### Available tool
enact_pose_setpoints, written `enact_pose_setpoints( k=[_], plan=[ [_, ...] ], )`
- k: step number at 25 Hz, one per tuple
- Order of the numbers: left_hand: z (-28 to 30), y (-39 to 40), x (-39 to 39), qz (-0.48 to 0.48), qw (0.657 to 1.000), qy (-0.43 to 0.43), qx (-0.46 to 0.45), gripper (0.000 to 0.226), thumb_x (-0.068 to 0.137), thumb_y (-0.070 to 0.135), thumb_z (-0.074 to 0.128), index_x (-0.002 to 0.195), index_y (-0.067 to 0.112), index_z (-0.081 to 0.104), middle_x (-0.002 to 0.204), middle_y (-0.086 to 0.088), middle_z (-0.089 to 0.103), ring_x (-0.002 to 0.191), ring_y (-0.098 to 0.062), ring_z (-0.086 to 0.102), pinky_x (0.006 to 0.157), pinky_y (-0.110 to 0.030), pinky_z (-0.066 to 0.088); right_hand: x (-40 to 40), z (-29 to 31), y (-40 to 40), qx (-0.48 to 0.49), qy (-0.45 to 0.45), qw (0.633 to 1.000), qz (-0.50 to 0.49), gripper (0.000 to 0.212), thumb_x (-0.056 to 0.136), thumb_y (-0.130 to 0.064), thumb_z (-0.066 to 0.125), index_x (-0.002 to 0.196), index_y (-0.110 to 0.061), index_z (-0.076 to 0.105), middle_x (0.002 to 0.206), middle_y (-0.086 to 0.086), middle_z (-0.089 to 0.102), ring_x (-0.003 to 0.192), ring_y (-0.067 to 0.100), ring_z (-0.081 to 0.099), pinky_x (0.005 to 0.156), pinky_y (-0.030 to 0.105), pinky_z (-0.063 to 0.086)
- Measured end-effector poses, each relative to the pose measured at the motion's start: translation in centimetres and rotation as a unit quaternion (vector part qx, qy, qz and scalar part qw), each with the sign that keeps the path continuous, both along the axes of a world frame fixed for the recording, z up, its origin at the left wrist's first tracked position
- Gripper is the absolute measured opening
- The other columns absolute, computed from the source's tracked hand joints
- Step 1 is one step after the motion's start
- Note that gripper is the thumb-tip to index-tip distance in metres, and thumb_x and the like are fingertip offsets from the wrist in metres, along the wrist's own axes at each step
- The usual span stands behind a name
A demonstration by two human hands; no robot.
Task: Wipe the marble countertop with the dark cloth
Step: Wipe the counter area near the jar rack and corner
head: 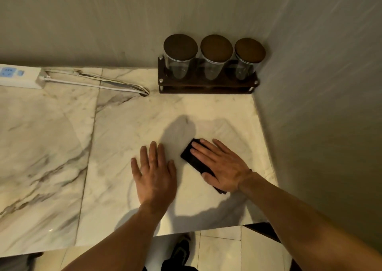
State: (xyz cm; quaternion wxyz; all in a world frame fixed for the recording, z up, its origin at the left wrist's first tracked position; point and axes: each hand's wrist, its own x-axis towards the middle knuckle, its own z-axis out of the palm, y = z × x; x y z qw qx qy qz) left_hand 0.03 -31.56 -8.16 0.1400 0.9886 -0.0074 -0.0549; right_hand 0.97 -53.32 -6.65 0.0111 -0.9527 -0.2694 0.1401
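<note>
The dark cloth [191, 159], folded into a flat rectangle, lies on the white marble countertop [115, 150] near its right side. My right hand [221, 167] presses flat on top of the cloth, fingers spread and pointing up-left; most of the cloth is hidden under the palm, with one end sticking out by the fingers and a corner by the wrist. My left hand [154, 172] rests flat on the bare marble just left of the cloth, fingers apart, holding nothing.
A dark wooden rack [206, 86] with three lidded glass jars [216, 57] stands in the back right corner. A white power strip [19, 76] and its cable [99, 83] lie along the back wall at left. A wall [320, 105] borders the counter's right edge. The tiled floor [219, 250] shows below the front edge.
</note>
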Motion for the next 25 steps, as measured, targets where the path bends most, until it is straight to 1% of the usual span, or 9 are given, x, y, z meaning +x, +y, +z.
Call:
enact_pose_setpoints(
  k=[4,8,10,13,18,25],
  plan=[
    [-0.1,0.0,0.2,0.004,1.000,0.000,0.018,0.059,0.098,0.045,0.016,0.150,0.016,0.020,0.158,-0.006,0.024,0.146,-0.028,0.010,0.116,-0.052,-0.001,3.3,0.1,-0.4,-0.007,-0.004,1.000,-0.021,0.073,0.092,-0.048,0.032,0.153,-0.021,0.003,0.161,-0.002,-0.004,0.147,0.014,-0.010,0.118,0.044,0.004],
    [-0.3,0.0,0.3,0.004,1.000,0.004,0.013,0.059,0.098,0.047,0.018,0.150,0.019,0.019,0.158,-0.005,0.022,0.147,-0.026,0.007,0.116,-0.050,-0.004,6.2,0.4,-0.8,-0.001,-0.013,0.999,-0.040,0.072,0.092,-0.050,0.030,0.152,-0.023,0.000,0.160,-0.004,-0.005,0.146,0.013,-0.009,0.118,0.041,0.001],
    [-0.3,0.0,0.4,0.004,1.000,0.001,0.015,0.058,0.098,0.046,0.022,0.149,0.018,0.025,0.157,-0.007,0.026,0.146,-0.027,0.011,0.115,-0.051,-0.001,7.6,0.6,-1.0,0.000,-0.017,0.999,-0.048,0.072,0.092,-0.051,0.026,0.151,-0.024,-0.004,0.159,-0.005,-0.007,0.146,0.012,-0.010,0.118,0.040,-0.002],
    [-0.3,0.1,0.4,-0.001,1.000,-0.007,0.017,0.058,0.098,0.045,0.022,0.147,0.017,0.030,0.155,-0.009,0.031,0.145,-0.029,0.016,0.115,-0.052,0.001,9.2,0.5,-1.0,-0.002,-0.030,0.996,-0.079,0.071,0.092,-0.052,0.025,0.152,-0.023,-0.001,0.161,-0.003,-0.004,0.146,0.012,-0.009,0.119,0.040,0.000],
    [-0.3,0.1,0.4,-0.009,1.000,-0.021,0.004,0.057,0.097,0.041,0.025,0.145,0.013,0.036,0.151,-0.012,0.037,0.144,-0.033,0.021,0.115,-0.055,0.008,10.5,0.0,-0.6,0.014,-0.042,0.980,-0.193,0.070,0.092,-0.050,0.022,0.153,-0.022,0.001,0.162,-0.003,-0.002,0.147,0.014,-0.006,0.119,0.042,0.001],
    [-0.3,0.2,0.3,-0.012,0.999,-0.029,0.005,0.056,0.097,0.041,0.028,0.145,0.012,0.035,0.151,-0.013,0.037,0.143,-0.034,0.020,0.115,-0.056,0.008,10.7,-0.4,0.8,0.027,-0.047,0.928,-0.370,0.068,0.095,-0.049,0.022,0.153,-0.022,-0.001,0.162,-0.001,-0.004,0.147,0.018,-0.007,0.118,0.045,-0.002]
  ],
)
